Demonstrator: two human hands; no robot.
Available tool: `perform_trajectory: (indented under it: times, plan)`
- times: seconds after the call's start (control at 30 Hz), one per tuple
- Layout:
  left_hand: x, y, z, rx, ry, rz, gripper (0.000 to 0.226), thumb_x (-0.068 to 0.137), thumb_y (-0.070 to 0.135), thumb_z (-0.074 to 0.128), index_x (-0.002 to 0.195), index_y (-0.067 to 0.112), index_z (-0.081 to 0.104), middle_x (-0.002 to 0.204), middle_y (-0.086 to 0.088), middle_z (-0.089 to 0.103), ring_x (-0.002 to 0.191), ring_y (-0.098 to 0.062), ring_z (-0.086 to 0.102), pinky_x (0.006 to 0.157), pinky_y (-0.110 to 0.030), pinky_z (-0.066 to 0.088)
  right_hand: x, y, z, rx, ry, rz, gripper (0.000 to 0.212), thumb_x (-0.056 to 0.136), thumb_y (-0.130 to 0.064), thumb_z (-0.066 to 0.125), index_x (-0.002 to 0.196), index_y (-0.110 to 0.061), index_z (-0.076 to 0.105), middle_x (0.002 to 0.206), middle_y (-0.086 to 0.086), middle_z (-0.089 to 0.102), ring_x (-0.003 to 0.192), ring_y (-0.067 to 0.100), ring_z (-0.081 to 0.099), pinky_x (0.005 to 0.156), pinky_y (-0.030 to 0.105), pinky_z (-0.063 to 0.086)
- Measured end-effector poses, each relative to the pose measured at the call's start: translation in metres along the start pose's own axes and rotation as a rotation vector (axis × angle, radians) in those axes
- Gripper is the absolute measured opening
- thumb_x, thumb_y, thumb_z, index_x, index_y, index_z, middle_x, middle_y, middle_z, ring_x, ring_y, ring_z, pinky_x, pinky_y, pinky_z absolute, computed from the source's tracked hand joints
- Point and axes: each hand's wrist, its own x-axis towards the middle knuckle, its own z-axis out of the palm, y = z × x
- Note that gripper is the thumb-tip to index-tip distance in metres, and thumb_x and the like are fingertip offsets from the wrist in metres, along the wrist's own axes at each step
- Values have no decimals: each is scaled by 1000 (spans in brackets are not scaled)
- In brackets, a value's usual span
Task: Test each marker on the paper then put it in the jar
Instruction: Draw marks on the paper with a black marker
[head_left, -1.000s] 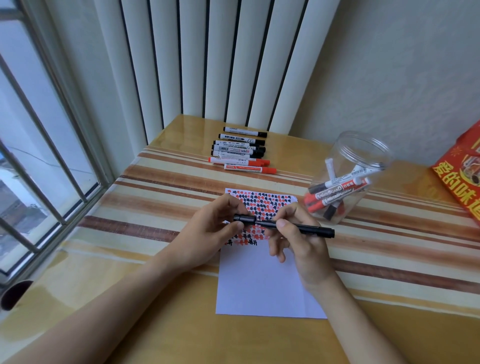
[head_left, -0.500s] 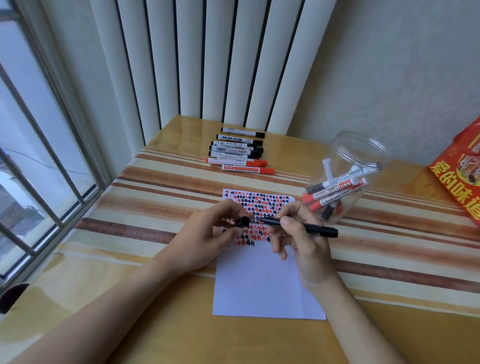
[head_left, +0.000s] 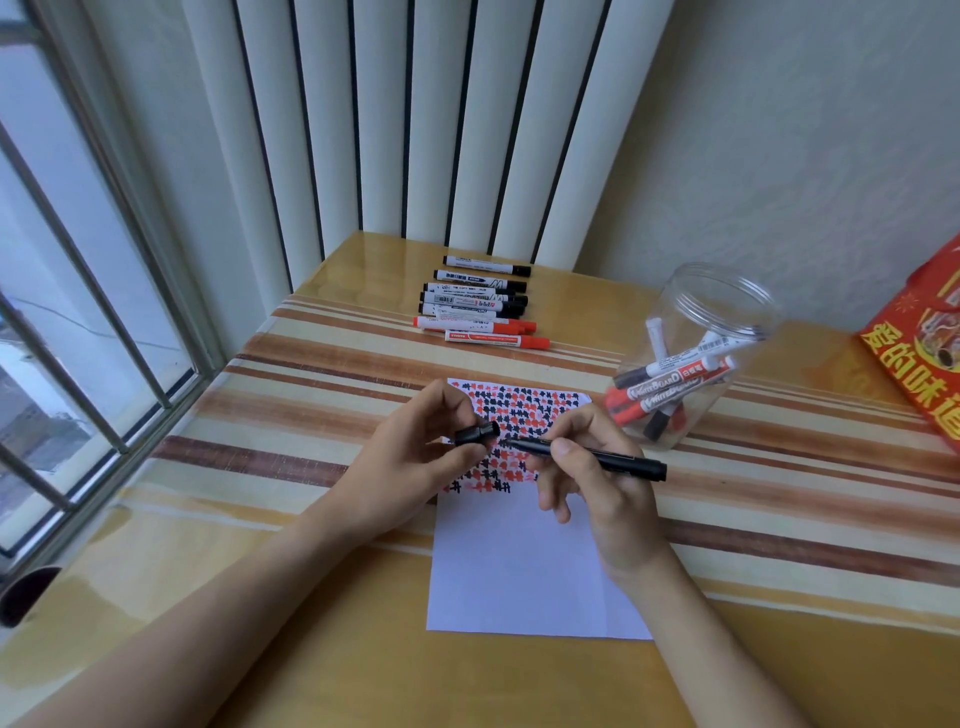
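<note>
- Our right hand (head_left: 597, 467) pinches a slim black marker (head_left: 597, 457), thumb and forefinger closed round the barrel, the bare tip pointing left over the paper (head_left: 519, 571).
- Our left hand (head_left: 431, 457) holds the black cap (head_left: 477, 434) between thumb and fingers, just beside the tip but apart from it.
- The paper lies flat on the striped table (head_left: 311, 415), its upper part crowded with red and black marks; the lower part is white.
- To test well, we judge it best to bring the tip down onto white paper just below the last row, so that a fresh stroke reads clearly.
- A light, short stroke should do; the left hand could rest on the sheet to stop it sliding.
- We should keep the cap in the fingers, then press it back on squarely before the marker goes away.
- The jar (head_left: 691, 358) stands tilted to the right, near the hand, with tested markers inside.
- The untested markers (head_left: 478, 306) lie in a row at the far edge.
</note>
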Motion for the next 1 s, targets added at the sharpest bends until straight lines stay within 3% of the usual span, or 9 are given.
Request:
perform_trajectory:
  times: [0.1, 0.2, 0.37, 0.57, 0.7, 0.8, 0.87, 0.93, 1.0]
  plan:
    - [-1, 1, 1, 88, -42, 52, 17, 95, 0, 66, 103, 7, 52, 98, -9, 60, 96, -35, 63, 76, -37, 53, -1, 1, 0, -5, -27, 1, 2, 91, -12, 57, 92, -11, 56, 74, 13, 65, 51, 26, 56, 43, 26, 39]
    - [-2, 2, 1, 200, -39, 92, 19, 94, 1, 68, 104, 8, 54, 99, -1, 60, 91, -23, 62, 78, -41, 56, -1, 2, 0, -23, -43, 0, 1, 91, -9, 55, 92, -8, 55, 73, 11, 66, 50, 25, 55, 43, 27, 39]
    - [-1, 1, -3, 327, 43, 107, 21, 93, 3, 69, 103, 15, 55, 100, 6, 63, 89, -18, 64, 77, -29, 54, 1, 0, -3, 1, 22, -31, 16, 88, -17, 59, 91, -2, 53, 72, 14, 66, 49, 25, 55, 41, 26, 38]
    - [-4, 0, 1, 519, -19, 225, 26, 88, 3, 74, 101, 17, 57, 94, 12, 67, 88, -9, 65, 80, -26, 52, -1, 6, 1, -89, -151, 48, 10, 93, -13, 61, 95, -4, 58, 65, 8, 65, 51, 23, 56, 46, 29, 43]
    - [-3, -4, -6, 561, -4, 235, 27, 88, 7, 75, 108, 19, 63, 100, 16, 67, 93, -4, 63, 81, -18, 49, 4, 3, -3, -90, -91, 100, 11, 86, -16, 72, 93, -8, 69, 66, 9, 57, 53, 19, 45, 47, 26, 35]
    - [0, -9, -8, 652, -16, 260, 26, 94, 15, 71, 118, 22, 67, 106, 12, 67, 94, -5, 60, 82, -18, 46, 4, -1, -8, 54, -131, 162, 26, 86, -29, 76, 100, -8, 73, 70, 12, 56, 57, 21, 50, 51, 27, 40]
    - [1, -10, -9, 701, -11, 294, 25, 96, 17, 68, 121, 20, 68, 105, 12, 64, 91, -1, 53, 82, -13, 41, 6, -4, -13, 185, -125, 237, 40, 91, -42, 66, 107, -6, 75, 82, 17, 64, 63, 24, 58, 55, 29, 46]
    - [2, -10, -11, 730, -7, 307, 25, 96, 15, 67, 121, 18, 68, 105, 10, 62, 92, -2, 51, 81, -9, 37, 9, -6, -19, 143, -82, 258, 36, 95, -34, 60, 110, -5, 76, 88, 20, 70, 67, 27, 65, 58, 31, 49]
    - [3, -12, -13, 775, -15, 313, 25, 96, 13, 67, 121, 17, 67, 109, 5, 63, 97, -9, 55, 81, -15, 39, 11, -5, -24, -65, -100, 195, 20, 98, -18, 64, 109, -9, 78, 82, 16, 72, 67, 27, 68, 59, 31, 52]
